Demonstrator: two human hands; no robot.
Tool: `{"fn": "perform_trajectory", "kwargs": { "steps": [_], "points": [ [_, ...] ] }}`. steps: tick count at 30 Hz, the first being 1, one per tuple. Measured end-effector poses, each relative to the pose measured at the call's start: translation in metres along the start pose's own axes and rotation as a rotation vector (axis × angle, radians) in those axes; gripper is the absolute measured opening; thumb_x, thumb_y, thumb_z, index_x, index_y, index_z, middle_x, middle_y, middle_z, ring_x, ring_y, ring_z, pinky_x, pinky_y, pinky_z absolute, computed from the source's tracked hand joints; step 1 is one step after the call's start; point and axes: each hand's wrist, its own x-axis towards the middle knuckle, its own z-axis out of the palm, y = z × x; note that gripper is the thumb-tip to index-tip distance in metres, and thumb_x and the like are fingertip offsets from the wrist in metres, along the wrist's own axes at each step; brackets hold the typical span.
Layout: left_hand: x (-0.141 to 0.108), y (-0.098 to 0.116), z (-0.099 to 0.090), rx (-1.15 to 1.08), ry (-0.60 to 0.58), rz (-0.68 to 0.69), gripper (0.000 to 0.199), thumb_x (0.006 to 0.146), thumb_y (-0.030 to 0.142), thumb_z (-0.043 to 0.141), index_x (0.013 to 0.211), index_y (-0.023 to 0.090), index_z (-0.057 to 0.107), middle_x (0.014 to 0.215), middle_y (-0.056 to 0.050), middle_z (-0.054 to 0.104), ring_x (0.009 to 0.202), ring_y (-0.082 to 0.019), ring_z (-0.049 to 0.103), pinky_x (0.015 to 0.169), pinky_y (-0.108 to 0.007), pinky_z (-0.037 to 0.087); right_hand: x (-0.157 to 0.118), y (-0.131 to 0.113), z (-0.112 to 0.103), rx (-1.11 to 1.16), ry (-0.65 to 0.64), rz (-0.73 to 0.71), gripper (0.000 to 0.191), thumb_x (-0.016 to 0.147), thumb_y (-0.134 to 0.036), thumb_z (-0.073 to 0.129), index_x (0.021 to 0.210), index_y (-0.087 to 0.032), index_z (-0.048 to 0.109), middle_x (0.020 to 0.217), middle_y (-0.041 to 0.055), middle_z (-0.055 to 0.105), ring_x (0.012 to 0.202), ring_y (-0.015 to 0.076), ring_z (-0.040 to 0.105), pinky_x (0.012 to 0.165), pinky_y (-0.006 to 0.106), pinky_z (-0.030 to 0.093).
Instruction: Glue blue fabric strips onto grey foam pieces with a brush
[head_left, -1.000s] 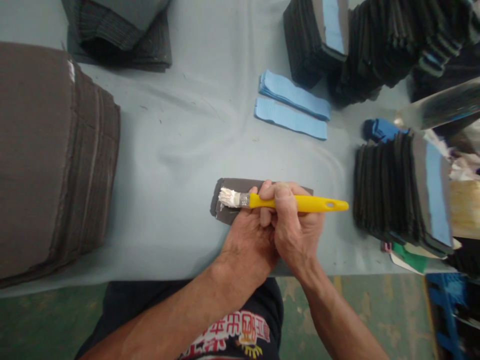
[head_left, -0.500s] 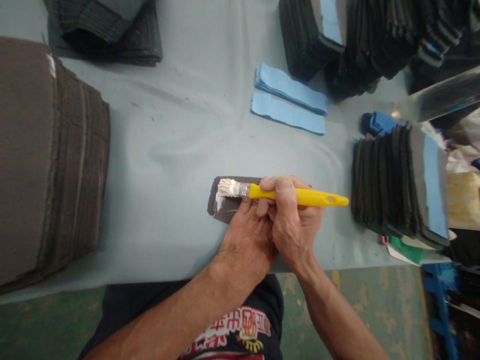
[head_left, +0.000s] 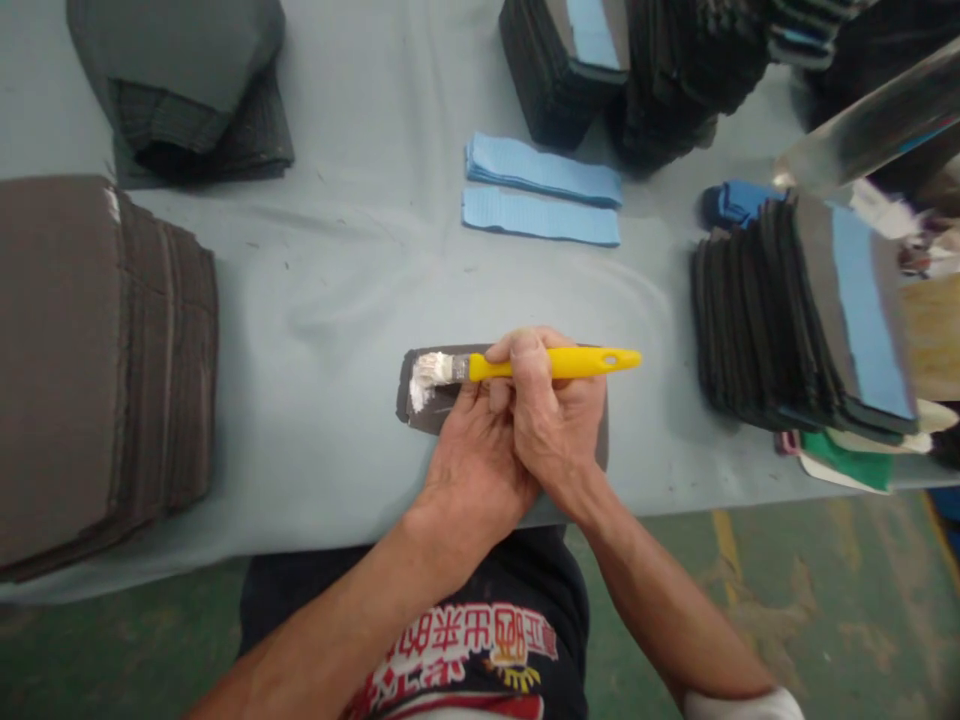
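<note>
A paintbrush (head_left: 555,363) with a yellow handle is gripped in my right hand (head_left: 551,410), its bristles pointing left. White paste (head_left: 431,372) coats the bristles and smears the left end of a dark grey fabric piece (head_left: 427,418) lying on the table. My left hand (head_left: 480,450) rests flat on that piece, holding it down just below the brush. Its fingertips are partly covered by my right hand, which overlaps it. Most of the piece's middle is hidden under both hands.
Tall stacks of brown-grey pieces (head_left: 60,370) and dark pieces (head_left: 202,120) stand at left. Light blue strips (head_left: 540,215) lie beyond my hands. At right are stacked dark pads with blue bands (head_left: 802,320); more dark pads (head_left: 562,80) sit at the back. The table's front edge is close.
The view has shifted, so most things sit differently in the picture. The white smear at the piece's left end looks thicker and wider. Both hands keep their holds.
</note>
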Motion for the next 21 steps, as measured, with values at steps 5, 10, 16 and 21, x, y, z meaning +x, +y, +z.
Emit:
{"fn": "perform_trajectory", "kwargs": {
  "steps": [5,10,16,21],
  "points": [
    [-0.005,-0.004,0.001,0.002,0.045,-0.013,0.056,0.110,0.038,0.047,0.156,0.006,0.050,0.141,-0.020,0.069,0.135,-0.035,0.063,0.125,-0.055,0.043,-0.001,-0.011,-0.007,0.158,0.120,-0.045,0.031,0.103,-0.043,0.062,0.080,-0.023,0.069,0.069,-0.0016,0.066,0.061,0.0121,0.064,0.058,0.026,0.052],
    [-0.003,-0.007,-0.004,0.060,0.101,0.006,0.062,0.110,0.043,0.047,0.156,0.000,0.049,0.159,-0.029,0.056,0.153,-0.044,0.049,0.126,-0.060,0.040,-0.002,-0.029,-0.063,0.091,0.394,-0.145,0.033,0.105,-0.041,0.061,0.079,-0.023,0.068,0.055,-0.0058,0.049,0.044,0.0090,0.045,0.043,0.023,0.035],
    [0.002,-0.012,0.000,0.082,0.165,0.072,0.066,0.111,0.043,0.042,0.158,-0.003,0.045,0.166,-0.033,0.047,0.155,-0.051,0.045,0.123,-0.066,0.041,-0.007,-0.014,-0.137,-0.106,0.604,-0.173,0.041,0.104,-0.050,0.063,0.075,-0.022,0.063,0.051,-0.0081,0.041,0.042,0.0078,0.038,0.042,0.022,0.031],
    [0.002,-0.014,0.000,0.095,0.162,0.077,0.067,0.111,0.044,0.041,0.158,-0.004,0.045,0.164,-0.035,0.048,0.153,-0.052,0.047,0.121,-0.068,0.042,-0.009,0.004,-0.138,-0.003,0.498,-0.098,0.044,0.100,-0.051,0.065,0.069,-0.021,0.060,0.053,-0.0082,0.042,0.040,0.0054,0.032,0.037,0.019,0.022]
  ]
}}
